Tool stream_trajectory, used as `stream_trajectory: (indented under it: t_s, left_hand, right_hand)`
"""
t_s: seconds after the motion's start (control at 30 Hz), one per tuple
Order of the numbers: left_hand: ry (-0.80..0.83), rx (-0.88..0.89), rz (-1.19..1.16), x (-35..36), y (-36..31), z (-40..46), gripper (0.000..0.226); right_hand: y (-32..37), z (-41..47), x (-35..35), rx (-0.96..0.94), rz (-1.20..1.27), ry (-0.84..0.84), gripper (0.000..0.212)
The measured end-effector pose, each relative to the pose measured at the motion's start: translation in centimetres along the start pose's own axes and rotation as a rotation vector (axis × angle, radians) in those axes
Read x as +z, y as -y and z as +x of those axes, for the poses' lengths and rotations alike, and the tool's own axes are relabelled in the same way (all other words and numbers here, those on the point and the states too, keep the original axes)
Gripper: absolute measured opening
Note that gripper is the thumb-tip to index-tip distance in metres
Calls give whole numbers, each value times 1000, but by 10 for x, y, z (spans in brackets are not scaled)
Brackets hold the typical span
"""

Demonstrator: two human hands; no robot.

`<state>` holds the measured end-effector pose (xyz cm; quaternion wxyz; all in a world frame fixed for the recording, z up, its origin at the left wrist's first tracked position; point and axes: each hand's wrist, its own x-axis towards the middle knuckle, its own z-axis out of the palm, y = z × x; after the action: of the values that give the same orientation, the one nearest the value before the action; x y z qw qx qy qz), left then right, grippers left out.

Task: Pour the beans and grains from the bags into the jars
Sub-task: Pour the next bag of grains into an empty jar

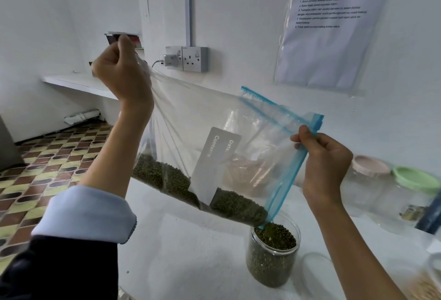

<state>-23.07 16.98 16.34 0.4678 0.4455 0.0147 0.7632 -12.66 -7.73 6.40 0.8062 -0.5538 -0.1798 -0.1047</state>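
Hanging tilted btwn both hands, clear zip bag [214, 118] has green beans [191, 187] along its low edge, spilling from the bottom corner into open jar [273, 254] just below right hand. Left hand [121, 70] fists the bag's upper corner, raised high; right hand [327, 166] pinches the blue zip strip [293, 171]. Beyond right hand: lidded jars, pink lid [371, 165] & green lid [416, 179], on white table [191, 252]. Wall socket [194, 58] behind left hand.

A white table [191, 252] carries an open jar [272, 254] of green beans; two lidded jars [372, 180] stand at its right.
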Motion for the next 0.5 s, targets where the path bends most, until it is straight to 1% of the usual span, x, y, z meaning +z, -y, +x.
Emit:
stream_trajectory:
  t_s: [0.13,0.23,0.33,0.43,0.5]
  left_hand:
    - [7,-6,-7,0,2,-2,39]
    - [20,-19,-21,0,4,-3,41]
    - [22,-30,-29,1,5,-4,41]
    - [36,-29,-25,-1,6,-4,42]
    - [33,-31,-21,0,5,-5,42]
  right_hand:
    - [-1,1,-1,31,-30,61,18]
    - [-1,2,-3,16,-16,16,18]
    - [-1,1,-3,25,-19,36,18]
    - [-2,1,-5,10,-13,-16,19]
    - [-2,1,-5,16,-24,8,19]
